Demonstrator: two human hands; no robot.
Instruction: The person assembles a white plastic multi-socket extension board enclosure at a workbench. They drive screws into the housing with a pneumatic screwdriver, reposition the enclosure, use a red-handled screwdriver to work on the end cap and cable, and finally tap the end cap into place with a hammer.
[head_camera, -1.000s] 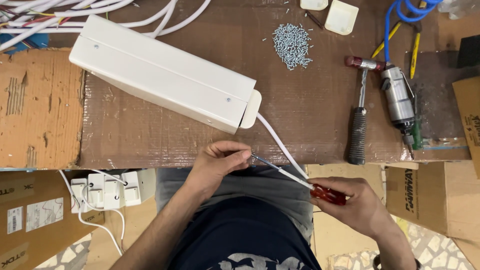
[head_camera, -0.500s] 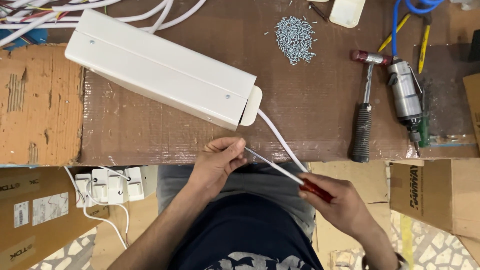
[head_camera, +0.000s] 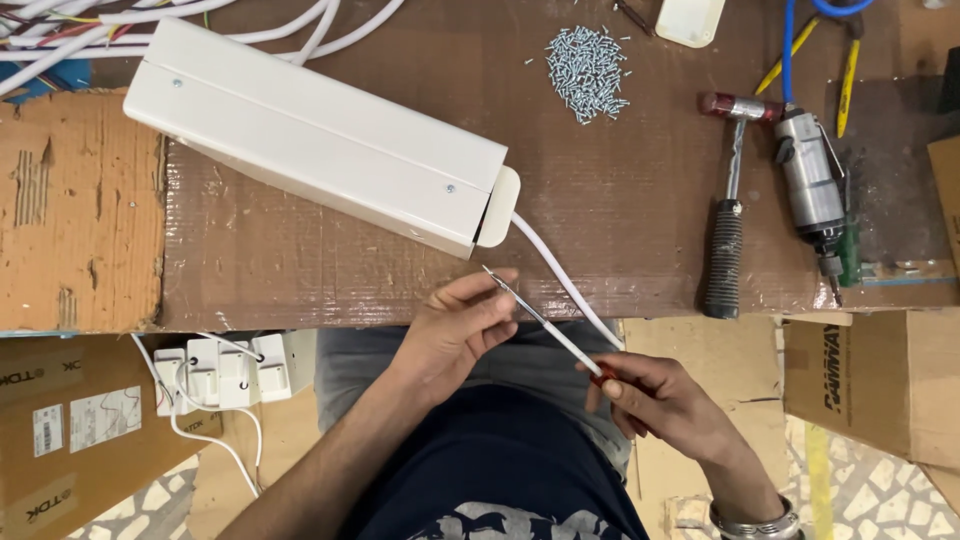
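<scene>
Screwdriver (head_camera: 545, 325) with a red handle lies slanted across the person's lap, just below the table's (head_camera: 620, 230) near edge, its thin metal shaft running up and left from the handle to a tip near the table edge. The right hand (head_camera: 660, 400) is closed around the red handle, fingers curled over it so only a small part of the red shows. The left hand (head_camera: 455, 330) pinches the upper end of the shaft, thumb and fingers (head_camera: 500, 285) pressed together near the tip; whether anything small sits between them cannot be told.

A long white box (head_camera: 320, 135) lies at a slant on the brown table, above the hands, with a rounded white end cap (head_camera: 498, 207) at its lower right end. A white cable (head_camera: 560, 280) leaves that cap, runs down and right over the table edge, and passes just behind the screwdriver shaft.

A pile of small silver screws (head_camera: 587, 72) lies on the table beyond the box. To the right lie a hammer (head_camera: 728, 215) with a black ribbed grip and, just beside it, a grey power tool (head_camera: 812, 190). White wires (head_camera: 200, 15) bunch at the top left. White sockets (head_camera: 225, 370) sit under the table at the left, near cardboard boxes (head_camera: 60, 430).
</scene>
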